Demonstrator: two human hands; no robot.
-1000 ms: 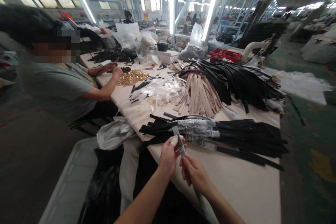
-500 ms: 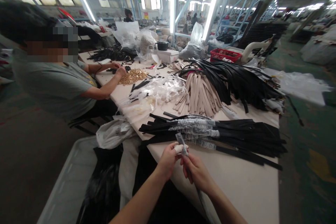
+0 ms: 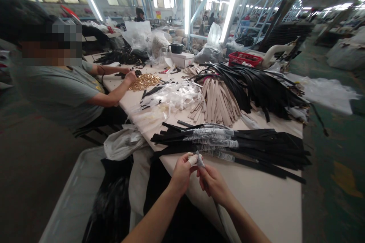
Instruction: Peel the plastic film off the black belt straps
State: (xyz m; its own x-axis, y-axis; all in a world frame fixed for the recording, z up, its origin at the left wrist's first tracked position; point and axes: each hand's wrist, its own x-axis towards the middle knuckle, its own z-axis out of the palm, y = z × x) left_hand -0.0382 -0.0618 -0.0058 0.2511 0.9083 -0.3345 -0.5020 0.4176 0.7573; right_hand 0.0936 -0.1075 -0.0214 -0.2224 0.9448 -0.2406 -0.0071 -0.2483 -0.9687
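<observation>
Gripping a bunched plastic sleeve (image 3: 200,160) by its upper part, the left hand (image 3: 182,172) shows closed fingers, and one of them wears a white cover (image 3: 193,159). In this head view, the right hand (image 3: 212,184) is just beside it, with its fingers closed around the dark strap (image 3: 220,213) that carries the sleeve. The strap is held in the air near the front edge of the table (image 3: 273,199), and its lower part runs down below the right hand. Behind the hands lie black straps (image 3: 268,148) with similar sleeves, and their ends reach the table's right edge. Farther from the front edge, beige strips (image 3: 218,102) lie beside long black strips (image 3: 262,87). Farther along the front edge, gold pieces (image 3: 145,82) are just beside a co-worker's hand (image 3: 130,77).
</observation>
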